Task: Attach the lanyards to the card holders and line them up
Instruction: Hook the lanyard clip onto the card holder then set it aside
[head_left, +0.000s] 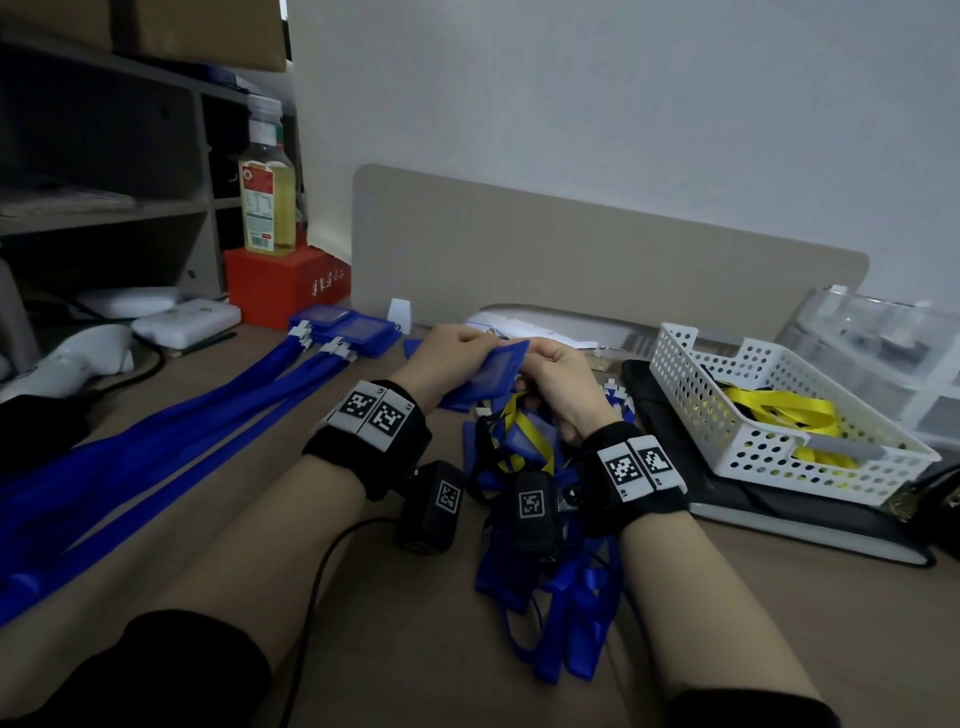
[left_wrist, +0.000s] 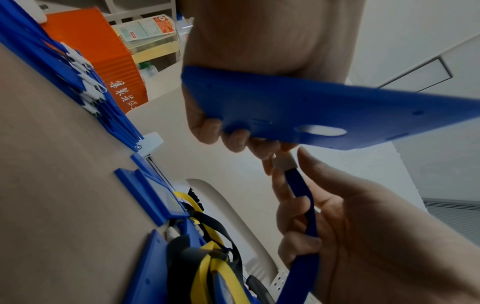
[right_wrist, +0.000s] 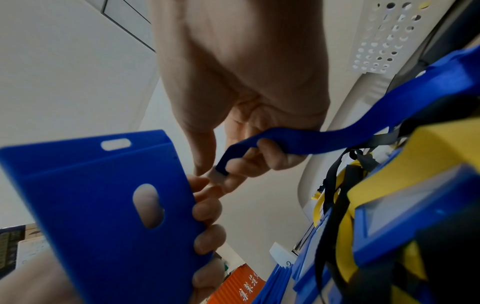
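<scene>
My left hand (head_left: 447, 353) grips a blue card holder (head_left: 488, 371) by its edge, above the desk's middle. In the left wrist view its fingers (left_wrist: 233, 139) curl round the holder (left_wrist: 311, 107) near the slot. My right hand (head_left: 563, 379) pinches the white clip (right_wrist: 217, 176) of a blue lanyard (right_wrist: 311, 139) just beside the holder (right_wrist: 103, 205), apart from the slot. The lanyard's strap (left_wrist: 303, 197) runs through my right palm. Finished holders (head_left: 343, 330) lie at the left, their blue straps (head_left: 182, 426) stretched toward me. A tangled pile of lanyards and holders (head_left: 540, 519) lies under my wrists.
A white perforated basket (head_left: 691, 364) with yellow lanyards sits at the right on a black pad. Behind stand a beige divider panel (head_left: 571, 249), a red box (head_left: 285, 286) with a bottle (head_left: 267, 197) on it, and clear plastic drawers (head_left: 893, 353).
</scene>
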